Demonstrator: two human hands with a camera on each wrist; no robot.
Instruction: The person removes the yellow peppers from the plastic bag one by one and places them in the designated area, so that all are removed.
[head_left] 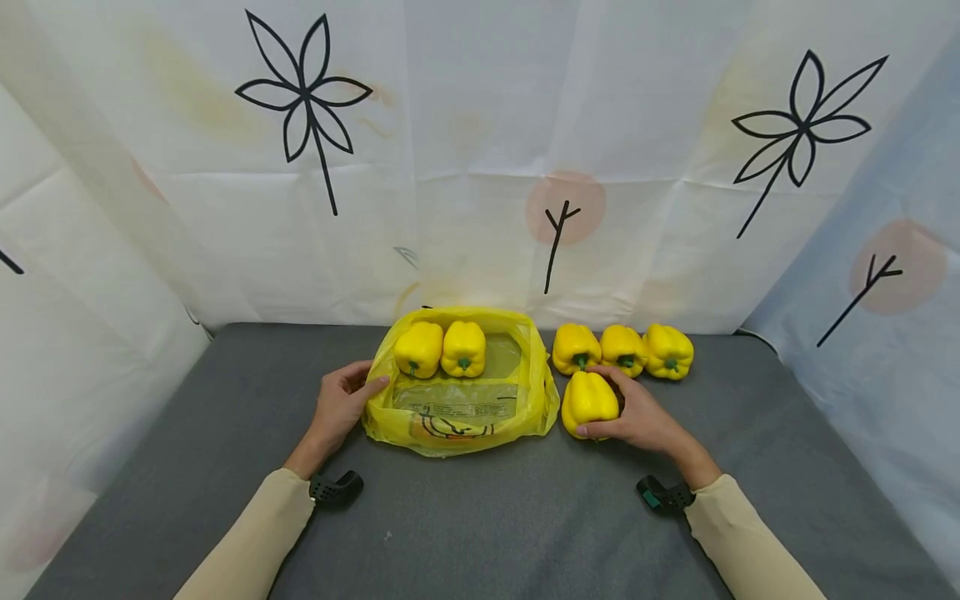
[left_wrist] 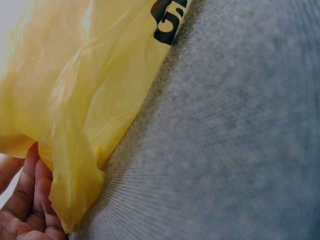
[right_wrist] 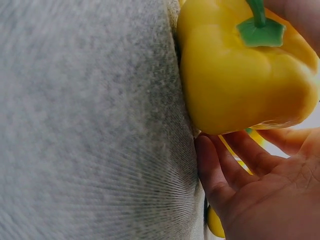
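Left grip point(head_left: 343, 408): pinching the left rim of the yellow bag point(head_left: 525, 427), mid-frame, two peppers point(head_left: 463, 350) inside. Key relation, from where I'm standing: held pepper point(head_left: 588, 402) sits just right of the bag, contact unclear; bag mouth is to its left. Right grip point(head_left: 636, 414) has it between thumb and fingers. Stem faces the right wrist camera. Three loose peppers point(head_left: 622, 343) behind, right of centre on the desk point(head_left: 480, 533).

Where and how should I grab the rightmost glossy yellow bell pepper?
Grip the rightmost pepper around its bulging body, probably from the right: that side is open, while another yellow bell pepper crowds its left. Its short green stem looks too small for a firm hold.
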